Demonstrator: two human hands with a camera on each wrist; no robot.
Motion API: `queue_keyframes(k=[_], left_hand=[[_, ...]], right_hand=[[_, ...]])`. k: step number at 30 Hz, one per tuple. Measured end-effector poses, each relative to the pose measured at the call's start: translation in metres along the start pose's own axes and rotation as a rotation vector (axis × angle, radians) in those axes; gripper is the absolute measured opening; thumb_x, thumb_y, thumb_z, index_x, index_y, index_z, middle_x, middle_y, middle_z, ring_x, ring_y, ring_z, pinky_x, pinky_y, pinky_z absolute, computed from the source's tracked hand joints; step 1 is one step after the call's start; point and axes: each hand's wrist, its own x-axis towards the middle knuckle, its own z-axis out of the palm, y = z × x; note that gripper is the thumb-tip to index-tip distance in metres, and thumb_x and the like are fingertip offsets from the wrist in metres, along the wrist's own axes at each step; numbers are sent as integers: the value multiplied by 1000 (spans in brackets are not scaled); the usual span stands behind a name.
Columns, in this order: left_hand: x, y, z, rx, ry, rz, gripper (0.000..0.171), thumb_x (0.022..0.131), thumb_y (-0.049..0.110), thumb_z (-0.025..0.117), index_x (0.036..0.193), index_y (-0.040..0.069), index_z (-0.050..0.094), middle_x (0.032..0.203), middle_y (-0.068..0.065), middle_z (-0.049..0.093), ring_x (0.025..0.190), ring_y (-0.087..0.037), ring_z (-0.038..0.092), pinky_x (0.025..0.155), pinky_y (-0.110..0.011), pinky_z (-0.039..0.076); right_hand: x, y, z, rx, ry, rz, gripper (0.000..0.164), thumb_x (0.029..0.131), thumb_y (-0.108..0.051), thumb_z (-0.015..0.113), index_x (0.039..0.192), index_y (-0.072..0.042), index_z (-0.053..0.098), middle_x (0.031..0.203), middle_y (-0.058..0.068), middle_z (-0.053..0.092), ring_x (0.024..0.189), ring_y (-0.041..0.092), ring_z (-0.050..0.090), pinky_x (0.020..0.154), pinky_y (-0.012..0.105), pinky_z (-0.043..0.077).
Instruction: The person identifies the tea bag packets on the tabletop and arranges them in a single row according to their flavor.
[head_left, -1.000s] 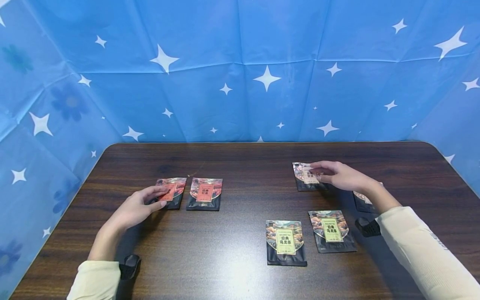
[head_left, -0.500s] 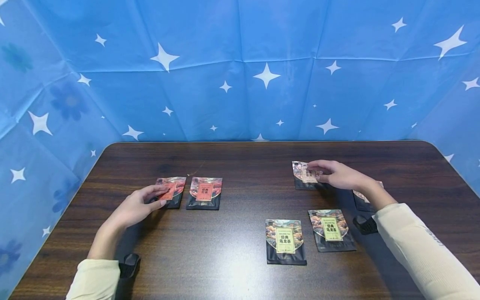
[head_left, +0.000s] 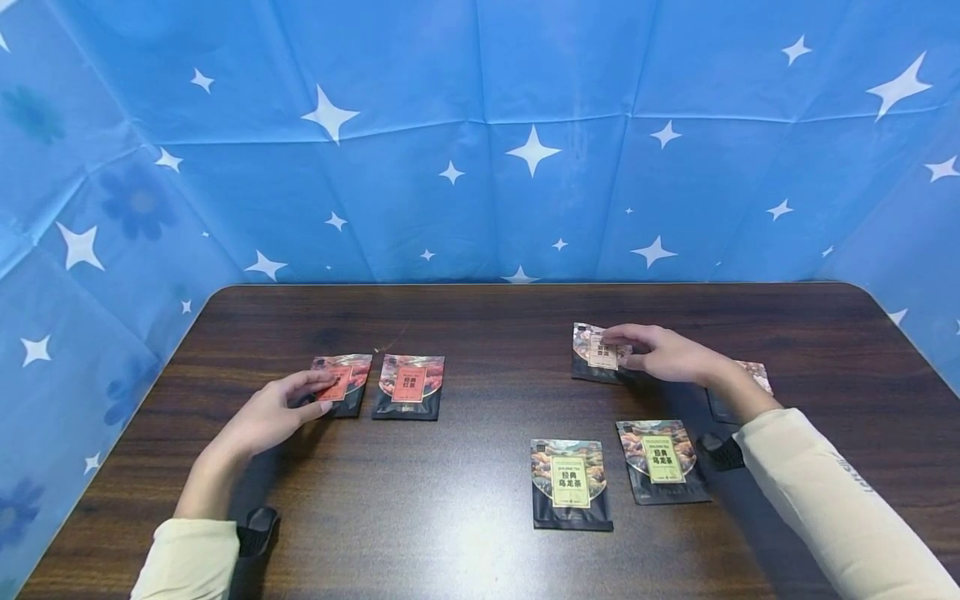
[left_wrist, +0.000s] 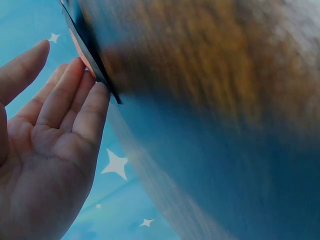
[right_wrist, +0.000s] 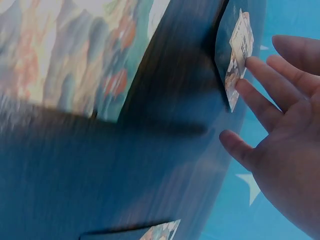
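My left hand (head_left: 273,412) rests its fingertips on a red-labelled tea sachet (head_left: 354,385) at the left of the table. In the left wrist view, the relaxed fingers meet the face of that sachet, thumb held apart. A second red-labelled tea sachet (head_left: 408,388) lies just to its right. Toward the back right, my right hand (head_left: 663,357) touches a pale-pink-labelled tea sachet (head_left: 592,350) with its fingertips and covers its right side. The right wrist view has the fingers spread, two of them against this sachet (right_wrist: 239,50), which lies flat on the table.
Another pale-labelled sachet (head_left: 756,375) lies partly hidden under the right forearm. Two green-labelled oolong sachets (head_left: 572,483) lie side by side nearer the front, at right of centre. The dark wooden table (head_left: 480,333) ends at a blue star-printed cloth (head_left: 480,200) behind.
My right hand and the pale-pink-labelled sachet under its fingertips have slid slightly left. More of the sachet below the right forearm shows. The left hand stays where it was.
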Motion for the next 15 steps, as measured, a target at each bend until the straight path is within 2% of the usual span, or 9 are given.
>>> queue_keyframes(k=[9,15], left_hand=[[1,-1,1,15,5,-1,51,92,23,55,135,0,40,134,-30,38,124,-44,34,91,-58,32],[0,-3,1,5,14,25,49,92,19,55,134,-2,40,133,-30,39,123,-43,35,91,-55,34]], right_hand=[[8,-9,10,-28,-32,-27,43,92,-3,46,134,6,38,128,25,47,119,38,43,96,50,33],[15,-18,18,-48,-60,-45,43,93,-7,47,133,5,39,128,23,48,119,37,43,97,49,33]])
